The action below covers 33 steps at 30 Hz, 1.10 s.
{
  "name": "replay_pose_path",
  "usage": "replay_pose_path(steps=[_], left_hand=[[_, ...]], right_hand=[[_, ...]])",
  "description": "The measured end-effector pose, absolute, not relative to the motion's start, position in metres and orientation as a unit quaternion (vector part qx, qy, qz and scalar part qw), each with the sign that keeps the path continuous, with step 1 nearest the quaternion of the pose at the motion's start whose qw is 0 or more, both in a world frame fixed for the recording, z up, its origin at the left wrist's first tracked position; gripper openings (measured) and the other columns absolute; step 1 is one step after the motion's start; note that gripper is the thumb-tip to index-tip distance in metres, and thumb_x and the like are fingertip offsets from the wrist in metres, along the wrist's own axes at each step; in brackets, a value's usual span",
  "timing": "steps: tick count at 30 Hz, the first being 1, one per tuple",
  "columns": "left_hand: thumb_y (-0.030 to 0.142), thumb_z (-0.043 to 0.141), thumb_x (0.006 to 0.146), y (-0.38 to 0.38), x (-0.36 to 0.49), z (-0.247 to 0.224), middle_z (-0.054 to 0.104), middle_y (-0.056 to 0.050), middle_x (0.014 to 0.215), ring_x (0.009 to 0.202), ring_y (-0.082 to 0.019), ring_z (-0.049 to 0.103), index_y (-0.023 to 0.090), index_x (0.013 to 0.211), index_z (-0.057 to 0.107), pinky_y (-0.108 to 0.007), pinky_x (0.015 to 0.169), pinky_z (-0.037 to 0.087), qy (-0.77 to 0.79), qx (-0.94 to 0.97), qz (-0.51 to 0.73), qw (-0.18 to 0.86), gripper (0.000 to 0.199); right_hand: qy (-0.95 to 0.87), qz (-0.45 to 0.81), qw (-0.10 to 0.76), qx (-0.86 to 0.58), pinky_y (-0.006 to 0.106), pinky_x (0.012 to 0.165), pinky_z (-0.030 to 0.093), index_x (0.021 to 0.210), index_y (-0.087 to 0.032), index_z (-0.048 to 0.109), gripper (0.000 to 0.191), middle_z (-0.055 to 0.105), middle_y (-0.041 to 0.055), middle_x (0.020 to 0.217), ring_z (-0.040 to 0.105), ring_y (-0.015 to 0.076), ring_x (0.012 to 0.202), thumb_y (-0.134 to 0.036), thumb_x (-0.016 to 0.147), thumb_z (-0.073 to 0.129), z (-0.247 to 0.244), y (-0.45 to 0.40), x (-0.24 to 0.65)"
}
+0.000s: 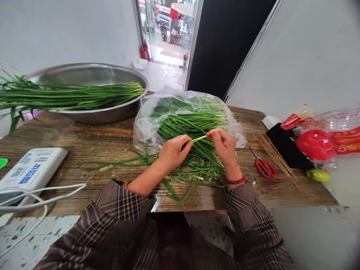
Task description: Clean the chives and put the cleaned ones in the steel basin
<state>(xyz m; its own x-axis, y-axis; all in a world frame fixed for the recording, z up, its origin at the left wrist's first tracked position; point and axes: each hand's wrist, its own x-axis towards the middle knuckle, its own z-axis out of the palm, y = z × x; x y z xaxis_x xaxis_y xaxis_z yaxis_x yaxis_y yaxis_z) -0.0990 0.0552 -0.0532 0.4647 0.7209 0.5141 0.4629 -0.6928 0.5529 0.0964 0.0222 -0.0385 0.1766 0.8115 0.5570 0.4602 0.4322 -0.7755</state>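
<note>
Between my hands a single stalk of garlic chives (199, 139) is stretched, its pale end toward the right. My left hand (174, 151) is closed around the green part. With thumb and fingertips my right hand (223, 145) pinches the pale end. Just beyond them, a large heap of chives (184, 125) lies in a clear plastic bag (146, 127) that is open toward me. Loose chive leaves and trimmings (194, 172) are scattered on the wooden table below my hands. A few long leaves (126, 162) extend left of my left wrist.
A steel basin (104, 116) with a bundle of chives (92, 95) stands at the back left. At the left edge sits a white box-shaped device (42, 165) with cables. Red-handled scissors (264, 167), wooden skewers (277, 157) and a black box (287, 148) are on the right.
</note>
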Motion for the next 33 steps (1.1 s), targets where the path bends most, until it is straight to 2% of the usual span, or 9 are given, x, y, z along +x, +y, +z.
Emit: replay_pose_path(steps=[4,8,12,17,20,23,25,30,33], left_hand=[[0.027,0.048,0.095,0.053,-0.1,-0.054,0.066,-0.003,0.083,0.075,-0.015,0.059,0.018,0.091,0.062,-0.025,0.068,0.042,0.338,0.856,0.365,0.14,0.018],[0.027,0.044,0.096,0.055,-0.101,-0.053,0.064,-0.004,0.084,0.076,-0.016,0.059,0.018,0.092,0.061,-0.026,0.069,0.042,0.32,0.865,0.364,0.132,0.02],[0.024,0.044,0.093,0.058,-0.101,-0.048,0.057,0.001,0.071,0.065,-0.013,0.053,0.018,0.085,0.056,-0.024,0.063,0.04,0.344,0.82,0.407,0.209,0.015],[0.024,0.051,0.086,0.058,-0.101,-0.04,0.053,0.004,0.068,0.062,-0.011,0.048,0.018,0.084,0.053,-0.023,0.061,0.038,0.389,0.778,0.428,0.245,0.007],[0.031,0.05,0.088,0.058,-0.102,-0.039,0.056,0.003,0.07,0.065,-0.012,0.05,0.018,0.08,0.056,-0.024,0.063,0.039,0.399,0.774,0.429,0.239,0.016],[0.035,0.047,0.092,0.058,-0.103,-0.039,0.06,0.001,0.072,0.067,-0.013,0.054,0.018,0.079,0.06,-0.025,0.064,0.041,0.39,0.776,0.439,0.232,0.025],[0.035,0.046,0.093,0.058,-0.103,-0.04,0.063,0.0,0.074,0.069,-0.013,0.057,0.018,0.079,0.061,-0.025,0.065,0.042,0.382,0.776,0.449,0.224,0.027],[0.029,0.046,0.096,0.053,-0.102,-0.039,0.068,-0.003,0.082,0.078,-0.014,0.061,0.017,0.088,0.065,-0.025,0.072,0.046,0.351,0.773,0.497,0.181,0.023],[0.029,0.044,0.097,0.046,-0.103,-0.036,0.066,-0.004,0.084,0.078,-0.014,0.059,0.017,0.094,0.064,-0.026,0.072,0.047,0.319,0.775,0.53,0.13,0.024]], right_hand=[[-0.687,0.147,0.503,-0.503,0.027,0.064,0.045,0.08,-0.021,0.069,0.018,0.067,0.0003,0.075,0.056,0.0125,0.067,-0.037,0.085,0.064,-0.04,0.021,0.087],[-0.557,0.225,0.62,-0.505,0.024,0.057,0.044,0.08,-0.021,0.066,0.025,0.065,-0.0005,0.07,0.057,0.0107,0.062,-0.044,0.088,0.059,-0.045,0.027,0.099],[-0.435,0.169,0.718,-0.517,0.022,0.05,0.038,0.07,-0.021,0.057,0.039,0.057,-0.0033,0.061,0.049,0.0084,0.051,-0.052,0.092,0.049,-0.041,0.029,0.127],[-0.579,0.103,0.55,-0.594,0.027,0.062,0.043,0.071,-0.02,0.065,0.03,0.064,0.0001,0.067,0.056,0.013,0.062,-0.045,0.088,0.057,-0.04,0.026,0.144],[-0.673,0.06,0.417,-0.608,0.032,0.074,0.046,0.082,-0.021,0.069,0.019,0.071,0.0029,0.082,0.062,0.0176,0.076,-0.039,0.084,0.064,-0.043,0.026,0.145],[-0.711,0.029,0.347,-0.61,0.036,0.08,0.046,0.086,-0.021,0.07,0.014,0.072,0.0055,0.089,0.063,0.0213,0.085,-0.034,0.083,0.064,-0.045,0.026,0.147],[-0.693,0.027,0.374,-0.615,0.035,0.078,0.047,0.084,-0.022,0.071,0.016,0.073,0.0054,0.086,0.064,0.0208,0.081,-0.033,0.086,0.061,-0.045,0.026,0.146],[-0.595,0.158,0.569,-0.546,0.03,0.066,0.048,0.084,-0.022,0.072,0.021,0.069,0.0006,0.071,0.062,0.016,0.068,-0.041,0.085,0.063,-0.043,0.026,0.135],[-0.577,0.242,0.601,-0.497,0.028,0.063,0.048,0.084,-0.023,0.072,0.025,0.066,-0.0014,0.066,0.06,0.014,0.065,-0.047,0.084,0.064,-0.044,0.025,0.126]])
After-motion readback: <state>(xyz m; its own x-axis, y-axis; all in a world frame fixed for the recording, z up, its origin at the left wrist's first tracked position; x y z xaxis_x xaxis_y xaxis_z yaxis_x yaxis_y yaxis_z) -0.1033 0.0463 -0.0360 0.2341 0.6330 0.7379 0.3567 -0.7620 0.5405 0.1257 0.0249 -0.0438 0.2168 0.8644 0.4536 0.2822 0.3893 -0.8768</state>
